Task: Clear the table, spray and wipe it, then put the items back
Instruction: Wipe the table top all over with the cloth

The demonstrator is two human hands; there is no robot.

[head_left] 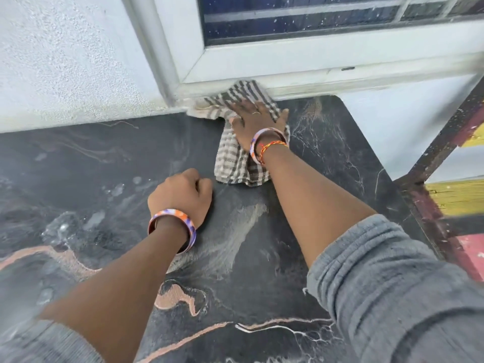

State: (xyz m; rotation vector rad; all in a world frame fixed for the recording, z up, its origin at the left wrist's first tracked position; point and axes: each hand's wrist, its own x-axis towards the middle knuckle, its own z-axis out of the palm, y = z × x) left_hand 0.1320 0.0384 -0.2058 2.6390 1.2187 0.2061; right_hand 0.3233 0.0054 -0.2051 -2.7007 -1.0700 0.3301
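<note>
While the right hand (pixel 258 119) presses a striped cloth (pixel 241 155) flat against the dark marble surface (pixel 262 258) at about one o'clock, hard by the window frame (pixel 262 74), its fingers lie straight and spread. The left hand (pixel 180 195), near the centre, rests as a fist, fingers curled on nothing. Wiping looks to be the step in hand; wet patches at nine o'clock probably call for a sweep leftward next.

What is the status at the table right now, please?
Right hand flat on the striped cloth, pressing it at the far edge by the window frame. Left hand fisted, empty, resting on the wet table. Nothing in the way.
</note>
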